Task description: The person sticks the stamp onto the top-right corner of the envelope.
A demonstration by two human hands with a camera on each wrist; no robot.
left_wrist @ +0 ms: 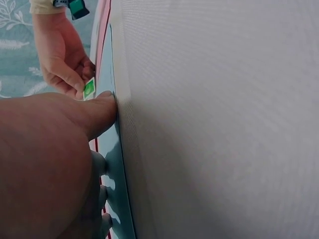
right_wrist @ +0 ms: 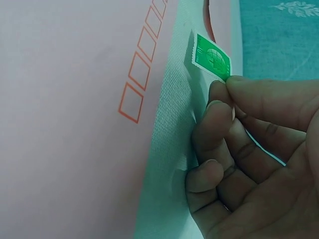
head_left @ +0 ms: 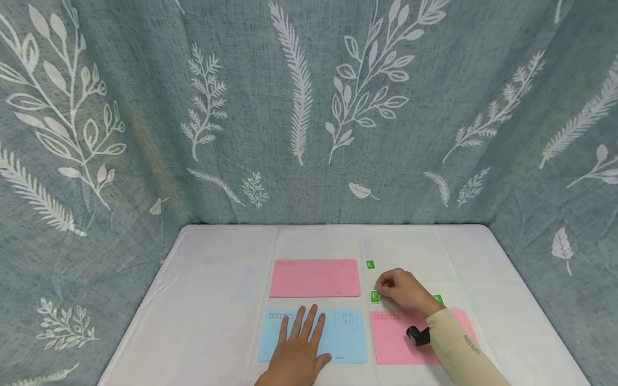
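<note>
green stamp (head_left: 375, 296), pinched, blue envelope (head_left: 345, 338), flat

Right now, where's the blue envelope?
In the head view, the blue envelope lies under the person's left hand, just left of the near pink envelope and nearer than the far pink envelope.

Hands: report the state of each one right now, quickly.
Left hand: open, resting on the blue envelope.
Right hand: closed, pinching a green postage stamp.
</note>
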